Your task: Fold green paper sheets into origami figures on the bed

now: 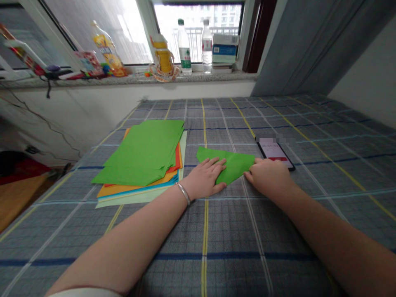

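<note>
A folded piece of green paper (237, 164), roughly triangular, lies flat on the plaid cloth between my hands. My left hand (206, 177) rests on its left part with fingers spread and a silver bangle at the wrist. At the paper's right corner, my right hand (270, 175) is curled, thumb and fingers closed on the edge there. Left of my left hand sits a stack of coloured paper (145, 152), green sheets on top, with red, orange, blue and pale green edges showing beneath.
Just beyond my right hand lies a phone (272, 149) with its screen lit. Plaid cloth (173, 247) covers the surface. On the windowsill (216, 77) stand several bottles, a yellow flask (163, 57) and some boxes (225, 49). A grey curtain (293, 49) hangs at right.
</note>
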`<move>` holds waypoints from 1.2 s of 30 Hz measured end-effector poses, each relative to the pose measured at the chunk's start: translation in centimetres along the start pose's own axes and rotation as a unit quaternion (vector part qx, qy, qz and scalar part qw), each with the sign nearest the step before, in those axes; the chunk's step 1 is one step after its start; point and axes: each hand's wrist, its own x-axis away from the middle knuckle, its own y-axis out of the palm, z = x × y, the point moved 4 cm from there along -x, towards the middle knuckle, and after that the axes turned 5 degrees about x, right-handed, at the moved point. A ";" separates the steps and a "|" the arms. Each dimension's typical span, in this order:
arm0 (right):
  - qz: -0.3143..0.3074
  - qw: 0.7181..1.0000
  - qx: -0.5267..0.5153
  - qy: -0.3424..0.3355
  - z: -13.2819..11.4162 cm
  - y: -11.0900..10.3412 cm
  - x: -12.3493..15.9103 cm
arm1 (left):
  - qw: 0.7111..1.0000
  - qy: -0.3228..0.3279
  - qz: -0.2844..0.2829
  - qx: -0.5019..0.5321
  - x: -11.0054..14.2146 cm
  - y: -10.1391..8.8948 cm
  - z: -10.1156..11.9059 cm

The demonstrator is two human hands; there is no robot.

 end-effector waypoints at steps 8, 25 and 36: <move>-0.034 0.998 -0.025 0.046 0.7 0.9 -0.5 | 1.000 -0.003 -0.007 0.001 0.1 0.1 -0.1; 0.139 0.946 -0.058 -0.286 -3.6 -0.3 1.5 | 0.998 0.044 0.001 0.042 0.4 -1.0 -0.7; 0.145 0.918 -0.169 -0.328 -1.0 1.8 -1.0 | 0.980 0.145 -0.006 -0.136 0.8 -3.3 2.9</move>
